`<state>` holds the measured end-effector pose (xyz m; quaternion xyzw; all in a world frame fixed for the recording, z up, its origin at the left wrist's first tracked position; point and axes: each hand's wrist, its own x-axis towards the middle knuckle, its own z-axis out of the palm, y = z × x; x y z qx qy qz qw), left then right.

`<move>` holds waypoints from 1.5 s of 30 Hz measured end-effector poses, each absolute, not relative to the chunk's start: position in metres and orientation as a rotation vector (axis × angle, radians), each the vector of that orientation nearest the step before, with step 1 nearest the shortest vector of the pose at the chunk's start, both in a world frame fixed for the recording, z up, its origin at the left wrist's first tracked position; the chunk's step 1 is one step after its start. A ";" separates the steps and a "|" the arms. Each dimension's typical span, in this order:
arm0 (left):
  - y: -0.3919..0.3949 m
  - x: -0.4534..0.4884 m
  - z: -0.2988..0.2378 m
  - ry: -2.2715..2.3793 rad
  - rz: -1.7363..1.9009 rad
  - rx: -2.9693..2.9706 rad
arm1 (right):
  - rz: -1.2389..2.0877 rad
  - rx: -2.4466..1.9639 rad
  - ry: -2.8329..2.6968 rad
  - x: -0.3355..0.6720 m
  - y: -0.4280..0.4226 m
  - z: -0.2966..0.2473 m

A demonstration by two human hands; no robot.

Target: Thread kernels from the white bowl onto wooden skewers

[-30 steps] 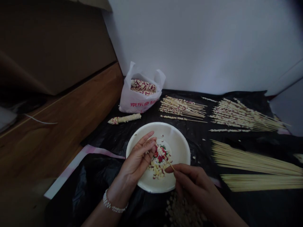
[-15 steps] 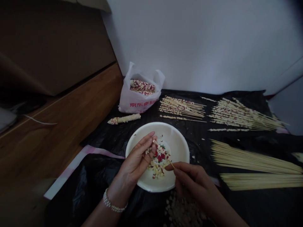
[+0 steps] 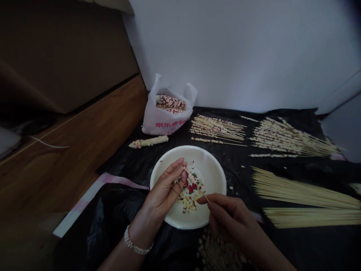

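Note:
Over a white bowl [image 3: 214,171], my left hand [image 3: 163,190] pinches a pale corn kernel [image 3: 185,169] at the fingertips, with more kernels cupped behind them. The thumb and fingers of my right hand [image 3: 229,212] are closed on a thin bamboo skewer [image 3: 205,196], which slants up towards the left fingertips. Whether its tip touches the pinched kernel is hard to see. Inside the bowl lie loose yellowish and dark red kernels [image 3: 188,203], over a red and green printed pattern [image 3: 191,187].
Behind the bowl stand a white plastic bag [image 3: 152,118] of speckled corn cobs and a mostly stripped cob [image 3: 153,141]. Threaded skewers lie in two piles [image 3: 211,126] [image 3: 278,135]. Bare skewers [image 3: 299,188] are at right, and pale pieces [image 3: 217,252] in front, on black plastic sheeting [image 3: 118,203].
The whole view has shifted very slightly. Both hands keep nearly the same pose over the bowl, with the left fingertips closing a little around the kernel.

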<state>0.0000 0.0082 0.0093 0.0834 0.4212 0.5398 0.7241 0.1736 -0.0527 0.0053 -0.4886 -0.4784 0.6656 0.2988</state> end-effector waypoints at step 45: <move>0.008 -0.002 0.005 0.888 1.200 0.145 | 1.775 -1.315 -1.276 0.173 -0.053 0.008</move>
